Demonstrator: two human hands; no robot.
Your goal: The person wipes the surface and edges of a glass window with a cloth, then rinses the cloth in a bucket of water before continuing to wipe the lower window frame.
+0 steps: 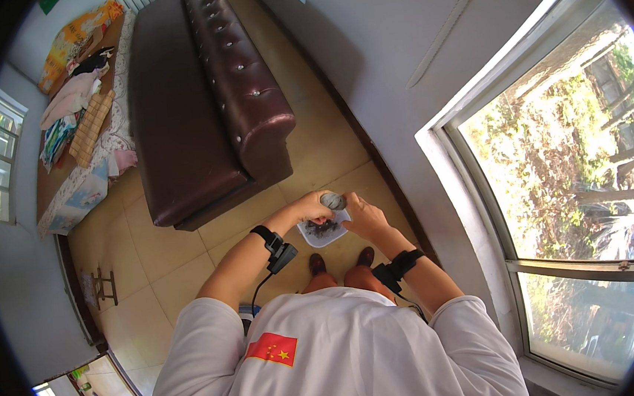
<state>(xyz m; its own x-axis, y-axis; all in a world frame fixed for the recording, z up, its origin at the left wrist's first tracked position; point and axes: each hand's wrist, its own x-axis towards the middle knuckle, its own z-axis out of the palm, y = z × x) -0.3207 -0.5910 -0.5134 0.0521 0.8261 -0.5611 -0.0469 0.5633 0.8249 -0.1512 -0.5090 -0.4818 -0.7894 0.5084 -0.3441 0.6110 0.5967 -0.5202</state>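
My left hand (pixel 313 205) grips a grey rounded object (pixel 333 201) with a streaked surface; what it is made of is too small to tell. Right beside it, the fingertips of my right hand (pixel 367 217) are bent close to its right side. I cannot tell whether they pinch something small. Below both hands a white plastic tub (pixel 317 244) stands on the floor in front of my feet. Dark loose bits (pixel 322 229) lie in it. My hands cover part of its far rim.
A dark brown tufted sofa (pixel 187 113) stands ahead to the left, on a tiled floor (pixel 177 270). Further left, a bed (pixel 71 200) bears clothes (pixel 72 97). The wall and a window (pixel 560 167) are close on my right. A small wooden stool (pixel 105 287) is at far left.
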